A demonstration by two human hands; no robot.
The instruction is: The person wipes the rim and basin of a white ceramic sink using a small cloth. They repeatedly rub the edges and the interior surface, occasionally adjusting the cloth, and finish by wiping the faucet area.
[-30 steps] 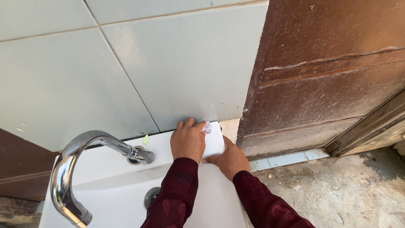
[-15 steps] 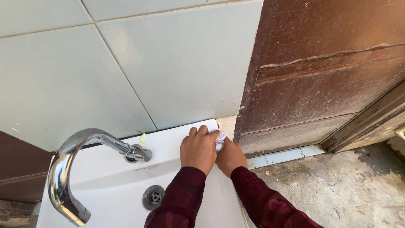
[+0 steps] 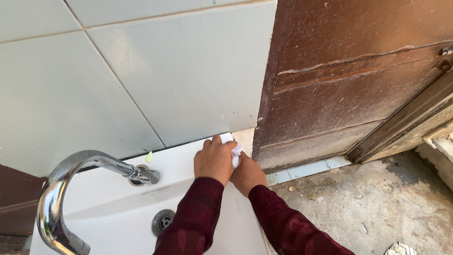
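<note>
Two hands meet at the back right corner of a white sink (image 3: 118, 198), against a pale tiled wall (image 3: 141, 71). The left hand (image 3: 214, 160) presses a crumpled white tissue (image 3: 236, 150) under curled fingers (tissue mostly hidden). The right hand (image 3: 247, 174) grips the rim; its fingers are out of sight. A chrome tap (image 3: 71, 189) curves at left.
</note>
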